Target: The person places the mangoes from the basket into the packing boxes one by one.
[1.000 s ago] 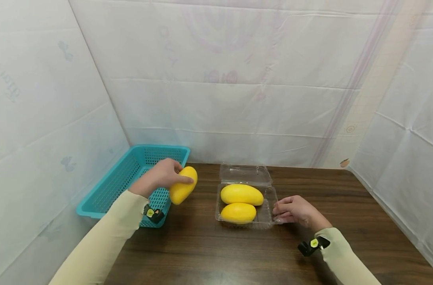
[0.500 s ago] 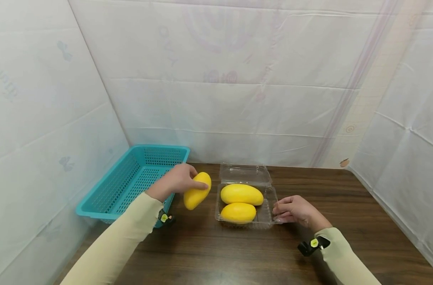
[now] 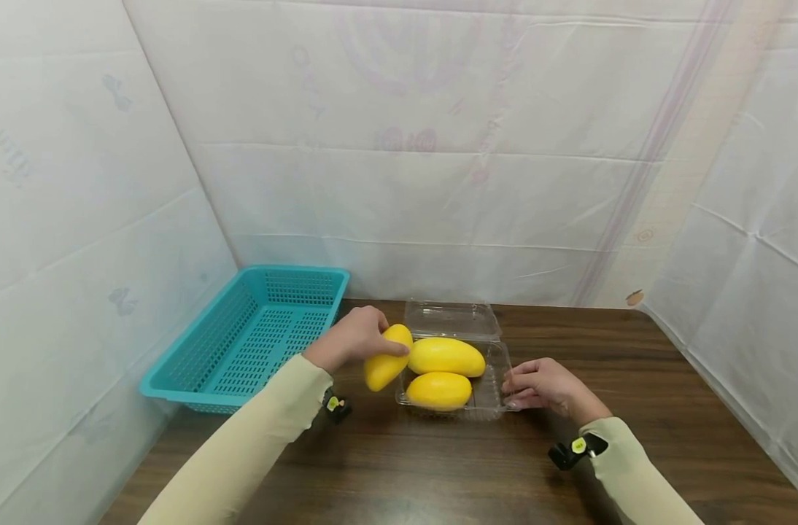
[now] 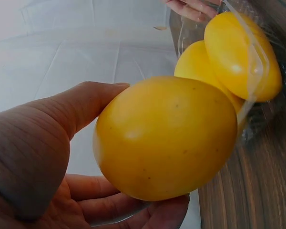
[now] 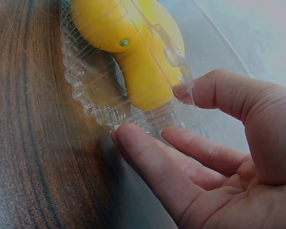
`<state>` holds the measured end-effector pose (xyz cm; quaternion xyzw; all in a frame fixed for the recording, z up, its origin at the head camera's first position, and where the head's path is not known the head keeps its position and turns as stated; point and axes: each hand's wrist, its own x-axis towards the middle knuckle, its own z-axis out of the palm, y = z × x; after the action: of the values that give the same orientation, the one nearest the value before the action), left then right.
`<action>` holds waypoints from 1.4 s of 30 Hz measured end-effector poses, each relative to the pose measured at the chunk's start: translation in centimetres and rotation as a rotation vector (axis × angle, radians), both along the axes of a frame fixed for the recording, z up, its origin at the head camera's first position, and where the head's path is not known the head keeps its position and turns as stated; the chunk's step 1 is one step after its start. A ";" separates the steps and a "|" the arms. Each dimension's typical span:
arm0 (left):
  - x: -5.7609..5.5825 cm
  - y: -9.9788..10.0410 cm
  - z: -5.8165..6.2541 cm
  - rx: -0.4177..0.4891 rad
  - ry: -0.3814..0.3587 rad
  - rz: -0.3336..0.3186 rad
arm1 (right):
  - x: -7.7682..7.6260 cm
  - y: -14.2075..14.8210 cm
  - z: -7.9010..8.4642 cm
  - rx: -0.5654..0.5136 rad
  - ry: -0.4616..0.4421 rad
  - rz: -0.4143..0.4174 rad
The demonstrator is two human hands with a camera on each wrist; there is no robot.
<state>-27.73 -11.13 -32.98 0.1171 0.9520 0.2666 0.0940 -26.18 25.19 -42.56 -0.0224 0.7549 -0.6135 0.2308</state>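
My left hand (image 3: 356, 339) grips a yellow mango (image 3: 387, 359) in the air, just left of a clear plastic clamshell box (image 3: 491, 394). In the left wrist view the thumb lies on one side of the held mango (image 4: 167, 138) and the fingers curl under the other. Two more yellow mangoes lie side by side in the box, a far mango (image 3: 446, 356) and a near mango (image 3: 440, 391). The box's lid (image 3: 451, 321) is tipped back toward the wall. At the box's right side my right hand (image 3: 546, 390) holds the rim, thumb and fingertips about the clear wall (image 5: 181, 71).
A turquoise perforated basket (image 3: 261, 343) stands at the left on the dark wooden table (image 3: 438, 467), with nothing in it. White sheeting (image 3: 373, 204) walls the table at the back and both sides.
My left hand has carried the mango rightward from over the basket's edge to the left side of the clamshell box. The right hand and the box have stayed in place.
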 end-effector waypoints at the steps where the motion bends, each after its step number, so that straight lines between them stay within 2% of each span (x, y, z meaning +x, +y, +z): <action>1: 0.0 0.2 -0.1 -0.002 0.002 -0.002 | 0.0 0.0 0.0 -0.001 -0.001 0.000; 14: -0.2 3.0 -1.0 0.026 -0.001 -0.024 | -0.3 0.3 -0.2 -0.009 -0.017 -0.024; 25: -0.4 5.9 -2.0 0.068 -0.003 -0.075 | -0.2 0.2 -0.3 -0.008 -0.009 -0.027; 32: -0.5 8.2 -2.7 0.042 0.041 -0.110 | -0.1 0.0 -0.4 -0.033 -0.024 -0.047; 37: -0.3 9.9 -2.6 0.005 0.074 -0.107 | -0.1 0.0 -0.3 -0.031 -0.017 -0.047; 42: 0.0 11.4 -2.6 -0.036 0.069 -0.113 | 0.0 0.1 -0.3 -0.049 -0.010 -0.025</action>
<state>-27.70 0.29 -35.54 0.1782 0.9512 0.2396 0.0779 -26.18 25.25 -42.85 -0.0157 0.7386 -0.6348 0.2263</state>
